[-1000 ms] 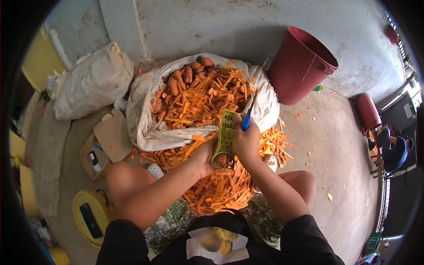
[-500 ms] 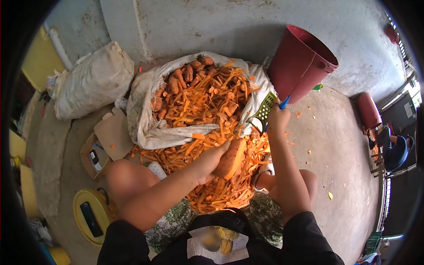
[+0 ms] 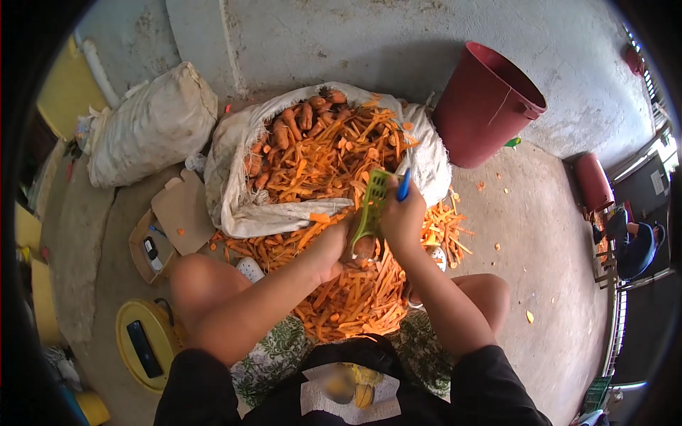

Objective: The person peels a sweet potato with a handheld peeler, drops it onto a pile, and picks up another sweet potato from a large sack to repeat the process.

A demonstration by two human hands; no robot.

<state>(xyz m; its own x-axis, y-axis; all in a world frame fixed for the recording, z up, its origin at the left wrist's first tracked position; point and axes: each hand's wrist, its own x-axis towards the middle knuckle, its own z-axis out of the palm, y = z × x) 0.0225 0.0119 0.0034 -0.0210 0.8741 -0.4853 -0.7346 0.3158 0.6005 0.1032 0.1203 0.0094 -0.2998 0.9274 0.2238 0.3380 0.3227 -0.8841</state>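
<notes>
**Slicer back on the carrot**

Since half a second ago, the right hand (image 3: 402,219) has swung in from near the red bucket (image 3: 490,106) to the middle. It has brought the green slicer (image 3: 371,207) back against the carrot (image 3: 364,248). That hand is clamped on the slicer's blue handle (image 3: 403,186). The left hand (image 3: 328,248) is closed around the carrot, holding it above the heap of orange strips (image 3: 355,302) between the knees. The slicer's long axis runs up and away from the person, tilted slightly right. The carrot sits under its lower end, mostly hidden, just left of the right hand. The two hands touch. Behind them, the open sack (image 3: 231,184) holds whole carrots and more strips.
</notes>
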